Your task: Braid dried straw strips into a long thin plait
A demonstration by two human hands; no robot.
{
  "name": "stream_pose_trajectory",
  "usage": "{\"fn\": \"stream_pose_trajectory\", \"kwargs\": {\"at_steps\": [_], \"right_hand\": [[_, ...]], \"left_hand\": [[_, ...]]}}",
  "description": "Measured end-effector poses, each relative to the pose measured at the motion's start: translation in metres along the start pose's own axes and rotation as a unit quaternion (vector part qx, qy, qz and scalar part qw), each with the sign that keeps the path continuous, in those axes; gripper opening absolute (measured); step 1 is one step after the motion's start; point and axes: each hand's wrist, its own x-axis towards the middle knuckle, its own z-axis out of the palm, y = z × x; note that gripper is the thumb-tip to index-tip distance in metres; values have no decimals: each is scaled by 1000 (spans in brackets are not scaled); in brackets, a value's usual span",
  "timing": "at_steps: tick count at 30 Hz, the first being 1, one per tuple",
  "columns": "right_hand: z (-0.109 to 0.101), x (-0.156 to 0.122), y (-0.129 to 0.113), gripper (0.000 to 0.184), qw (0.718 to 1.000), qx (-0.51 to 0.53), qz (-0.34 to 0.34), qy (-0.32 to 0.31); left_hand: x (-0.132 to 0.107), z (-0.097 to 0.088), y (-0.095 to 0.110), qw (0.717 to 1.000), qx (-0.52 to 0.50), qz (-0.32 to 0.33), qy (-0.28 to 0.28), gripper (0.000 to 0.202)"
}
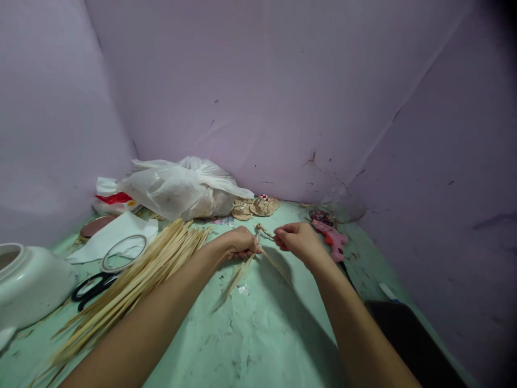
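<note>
Both my hands meet over the pale green floor [250, 334], pinching thin straw strips [242, 272] that are being plaited. My left hand [238, 243] is closed on the strips near the plaited end [262, 231]. My right hand [297, 240] is closed on that end from the right side. Loose strip tails trail from the hands down toward me. A long bundle of pale straw stalks [137, 280] lies on the floor to the left of my left forearm.
Black scissors [91, 288], a tape ring [123, 252] on white paper and a white pot [28, 283] lie left. A white plastic bag [181, 188] and small woven straw pieces [256, 207] sit by the wall. A pink glue gun [333, 237] lies right.
</note>
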Motion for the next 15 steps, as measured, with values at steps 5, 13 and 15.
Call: {"fn": "stream_pose_trajectory", "kwargs": {"at_steps": [5,13,15], "right_hand": [[31,0,3,9,973,153,91,-145],[42,8,19,12,993,49,46,-95],[44,10,22,12,993,60,41,-93]], "left_hand": [[1,0,-2,1000,13,7,9,5],[2,3,2,991,122,-7,56,7],[0,2,5,978,186,-28,86,10]]}}
